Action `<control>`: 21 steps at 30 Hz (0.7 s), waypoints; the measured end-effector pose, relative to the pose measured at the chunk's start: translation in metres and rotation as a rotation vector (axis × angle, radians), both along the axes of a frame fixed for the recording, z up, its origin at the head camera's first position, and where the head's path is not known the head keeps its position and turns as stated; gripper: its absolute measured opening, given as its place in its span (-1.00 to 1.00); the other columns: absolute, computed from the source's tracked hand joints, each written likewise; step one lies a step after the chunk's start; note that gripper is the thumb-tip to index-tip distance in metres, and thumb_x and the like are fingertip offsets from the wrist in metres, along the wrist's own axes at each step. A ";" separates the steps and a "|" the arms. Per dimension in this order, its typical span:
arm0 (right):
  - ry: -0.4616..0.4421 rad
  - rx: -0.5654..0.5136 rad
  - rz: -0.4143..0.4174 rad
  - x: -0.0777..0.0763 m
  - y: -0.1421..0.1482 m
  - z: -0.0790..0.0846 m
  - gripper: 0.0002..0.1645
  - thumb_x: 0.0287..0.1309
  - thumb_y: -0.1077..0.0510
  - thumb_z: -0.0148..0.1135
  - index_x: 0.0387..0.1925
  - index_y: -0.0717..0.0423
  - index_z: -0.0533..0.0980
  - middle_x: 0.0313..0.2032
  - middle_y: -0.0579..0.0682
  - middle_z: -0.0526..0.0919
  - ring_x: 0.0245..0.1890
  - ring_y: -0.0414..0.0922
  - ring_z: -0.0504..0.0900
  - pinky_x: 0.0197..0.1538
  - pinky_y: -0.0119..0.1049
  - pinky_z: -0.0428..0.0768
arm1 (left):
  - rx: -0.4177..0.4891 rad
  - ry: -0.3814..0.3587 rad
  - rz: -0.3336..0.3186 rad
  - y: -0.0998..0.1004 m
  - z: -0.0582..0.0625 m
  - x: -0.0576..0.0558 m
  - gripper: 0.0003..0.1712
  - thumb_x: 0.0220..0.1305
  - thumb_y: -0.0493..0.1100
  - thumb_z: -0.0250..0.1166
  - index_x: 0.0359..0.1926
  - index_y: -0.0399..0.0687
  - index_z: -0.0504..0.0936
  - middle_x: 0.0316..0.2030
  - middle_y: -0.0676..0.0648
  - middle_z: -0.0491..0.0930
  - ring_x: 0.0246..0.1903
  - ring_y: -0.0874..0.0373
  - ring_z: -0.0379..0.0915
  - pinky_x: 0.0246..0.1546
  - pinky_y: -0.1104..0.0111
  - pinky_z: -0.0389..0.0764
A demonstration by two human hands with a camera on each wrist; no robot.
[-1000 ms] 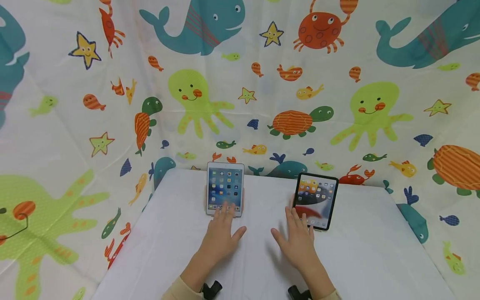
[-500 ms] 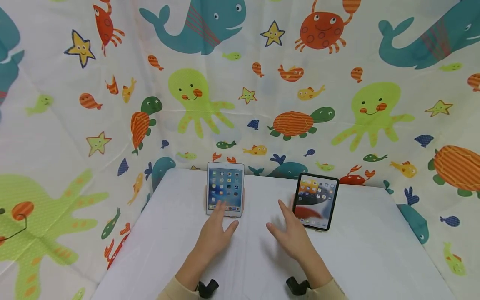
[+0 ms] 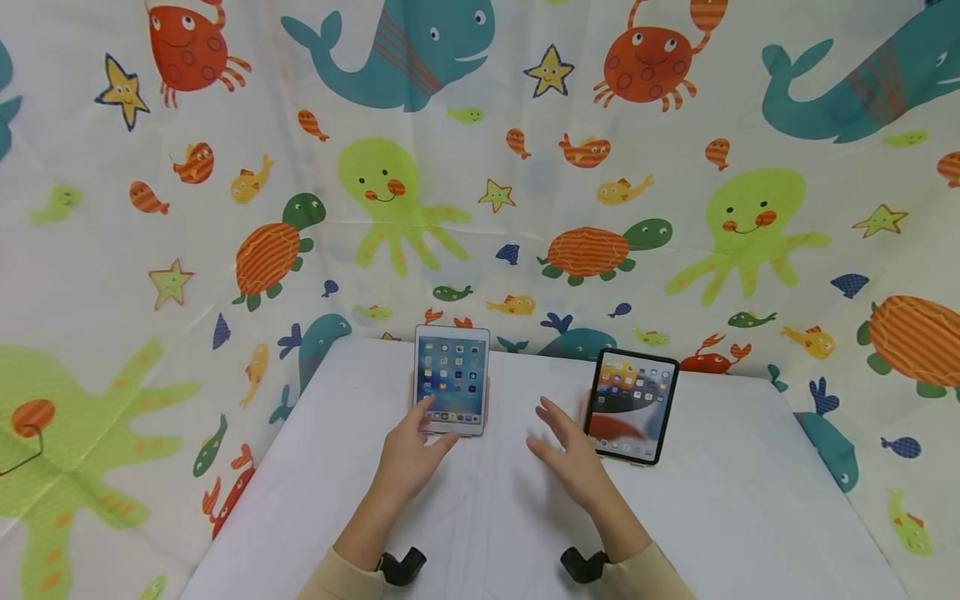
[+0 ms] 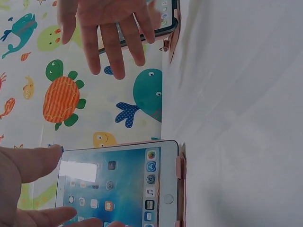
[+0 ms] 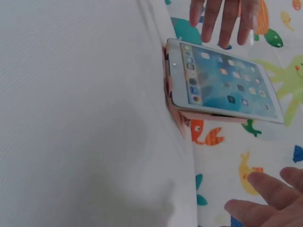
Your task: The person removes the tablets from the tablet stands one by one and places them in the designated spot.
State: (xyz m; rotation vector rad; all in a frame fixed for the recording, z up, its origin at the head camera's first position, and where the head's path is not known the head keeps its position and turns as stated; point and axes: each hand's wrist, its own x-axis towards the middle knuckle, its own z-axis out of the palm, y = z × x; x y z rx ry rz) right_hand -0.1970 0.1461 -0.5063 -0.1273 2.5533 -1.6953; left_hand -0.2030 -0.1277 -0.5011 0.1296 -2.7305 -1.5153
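Note:
A white tablet [image 3: 452, 375] leans on a pink stand at the back of the table, its screen lit with app icons. To its right, a black-rimmed tablet [image 3: 632, 406] stands tilted, also showing a home screen. My left hand [image 3: 408, 450] is held at the lower left of the white tablet, fingers spread and overlapping its corner in the head view. The right hand [image 3: 573, 458] is raised left of the black-rimmed tablet, palm turned inward, fingers relaxed and holding nothing. In the left wrist view, the left fingers [image 4: 40, 163] lie in front of the white tablet's screen.
A white cloth [image 3: 480, 517] covers the table. Behind and beside it hangs a curtain [image 3: 525, 192] printed with sea animals. Each wrist wears a black camera mount [image 3: 402, 567], with beige sleeves [image 3: 341, 575] below.
Both hands have drawn back toward the person and turned palms inward. The left fingers slid down and left off the white tablet's screen; the right fingers left the black-rimmed tablet's front. Tablets stay put.

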 end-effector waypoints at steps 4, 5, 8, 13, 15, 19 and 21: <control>-0.026 -0.124 0.030 -0.008 -0.004 0.002 -0.14 0.46 -0.17 0.31 0.65 -0.17 0.25 0.58 0.08 0.43 0.66 0.18 0.27 0.59 0.36 0.32 | 0.080 -0.012 0.018 -0.007 0.003 -0.003 -0.09 0.39 0.02 0.49 0.63 0.00 0.30 0.53 -0.22 0.46 0.41 -0.30 0.53 0.28 -0.11 0.70; -0.035 -0.149 0.036 -0.010 -0.004 0.002 -0.15 0.47 -0.14 0.32 0.65 -0.16 0.25 0.58 0.10 0.43 0.65 0.18 0.28 0.59 0.32 0.34 | 0.099 -0.013 0.021 -0.009 0.004 -0.004 -0.10 0.39 0.01 0.49 0.63 -0.01 0.30 0.55 -0.19 0.44 0.44 -0.27 0.50 0.30 -0.10 0.68; -0.059 -0.212 0.044 -0.017 -0.006 0.002 -0.17 0.47 -0.04 0.33 0.65 -0.16 0.25 0.57 0.10 0.45 0.64 0.18 0.30 0.57 0.25 0.38 | 0.153 -0.024 0.027 -0.016 0.004 -0.008 -0.12 0.40 -0.04 0.47 0.62 -0.04 0.30 0.55 -0.17 0.44 0.50 -0.20 0.45 0.36 -0.07 0.64; -0.086 -0.275 0.058 -0.026 -0.008 0.002 -0.15 0.47 0.11 0.34 0.66 -0.13 0.23 0.57 0.11 0.43 0.64 0.23 0.29 0.57 0.22 0.39 | 0.210 -0.025 0.035 -0.026 0.003 -0.016 -0.17 0.43 -0.12 0.44 0.60 -0.10 0.31 0.52 -0.19 0.46 0.48 -0.18 0.48 0.38 -0.03 0.63; -0.098 -0.288 0.061 -0.029 -0.008 0.003 -0.15 0.47 0.14 0.33 0.66 -0.12 0.22 0.58 0.12 0.42 0.64 0.23 0.30 0.57 0.21 0.40 | 0.221 -0.017 0.035 -0.030 0.004 -0.019 -0.19 0.45 -0.15 0.42 0.60 -0.11 0.30 0.52 -0.21 0.46 0.48 -0.19 0.47 0.38 -0.03 0.62; -0.121 -0.296 0.065 -0.036 -0.008 0.003 -0.16 0.47 0.19 0.29 0.66 -0.13 0.23 0.57 0.12 0.44 0.62 0.21 0.34 0.55 0.16 0.44 | 0.215 -0.003 0.036 -0.037 0.006 -0.024 -0.20 0.47 -0.19 0.39 0.61 -0.08 0.29 0.54 -0.22 0.45 0.49 -0.21 0.46 0.37 -0.03 0.62; -0.120 -0.301 0.076 -0.040 -0.009 0.005 -0.17 0.48 0.22 0.27 0.66 -0.13 0.23 0.57 0.13 0.44 0.62 0.21 0.34 0.54 0.14 0.45 | 0.209 0.001 0.039 -0.041 0.006 -0.027 -0.20 0.47 -0.20 0.39 0.62 -0.06 0.28 0.54 -0.23 0.44 0.48 -0.21 0.47 0.37 -0.03 0.62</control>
